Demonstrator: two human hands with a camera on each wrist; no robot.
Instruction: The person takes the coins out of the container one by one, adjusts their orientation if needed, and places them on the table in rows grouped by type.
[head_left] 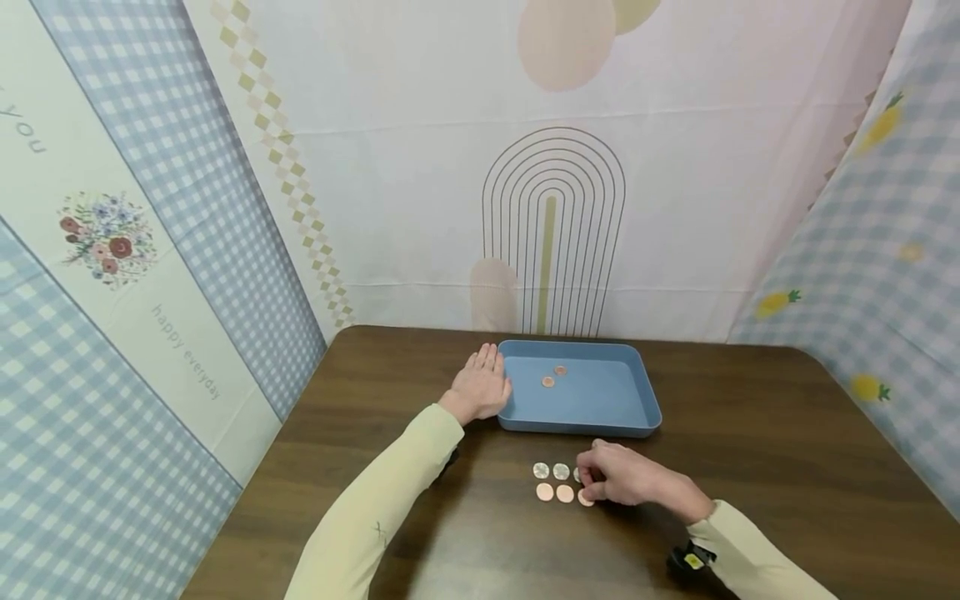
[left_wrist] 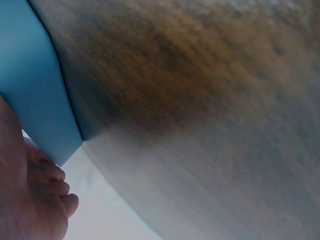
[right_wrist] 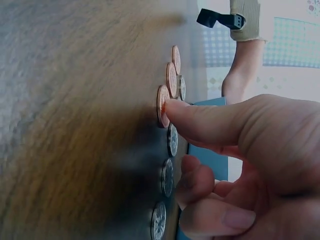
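My left hand [head_left: 480, 385], fingers straight, rests against the left side of a blue tray [head_left: 577, 430]; the tray's wall [left_wrist: 40, 80] passes by that hand in the left wrist view. Two copper coins [head_left: 548, 382] lie inside the tray. In front of it are a row of silver coins [head_left: 561, 472] and a nearer row of copper coins [head_left: 565, 494]. My right hand [head_left: 626, 475] is over the right end of these rows, hiding some silver coins. Its thumb [right_wrist: 187, 117] touches the rightmost copper coin [right_wrist: 162, 107], which lies on the table, while the other fingers bend loosely apart from it.
A dark wooden table [head_left: 382, 392] with rounded far corners carries everything. Patterned cloth [head_left: 420, 200] hangs right behind its far edge, with checked cloth [head_left: 247, 250] at the sides. Black wrist devices [head_left: 690, 560] are strapped over the pale sleeves.
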